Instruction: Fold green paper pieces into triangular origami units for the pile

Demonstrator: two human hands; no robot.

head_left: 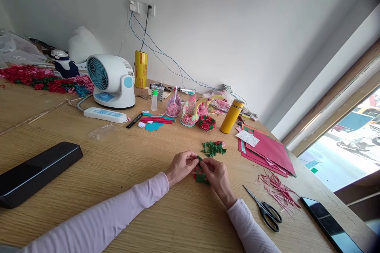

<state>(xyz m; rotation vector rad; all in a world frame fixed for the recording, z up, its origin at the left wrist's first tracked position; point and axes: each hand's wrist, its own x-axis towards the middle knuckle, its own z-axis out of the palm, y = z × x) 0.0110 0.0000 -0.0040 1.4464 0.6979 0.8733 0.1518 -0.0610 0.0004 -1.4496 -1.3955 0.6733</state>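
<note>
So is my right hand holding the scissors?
No, the scissors lie on the table, while the right hand pinches a small green piece.

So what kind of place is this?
Probably somewhere people make paper crafts: the table has scissors, red paper and a little pile of folded green pieces.

The left grip (183,167) and right grip (218,175) pinch a green paper piece (200,158); black scissors (260,204) lie on the tabletop (184,221) beside pink strips (278,190).
</note>
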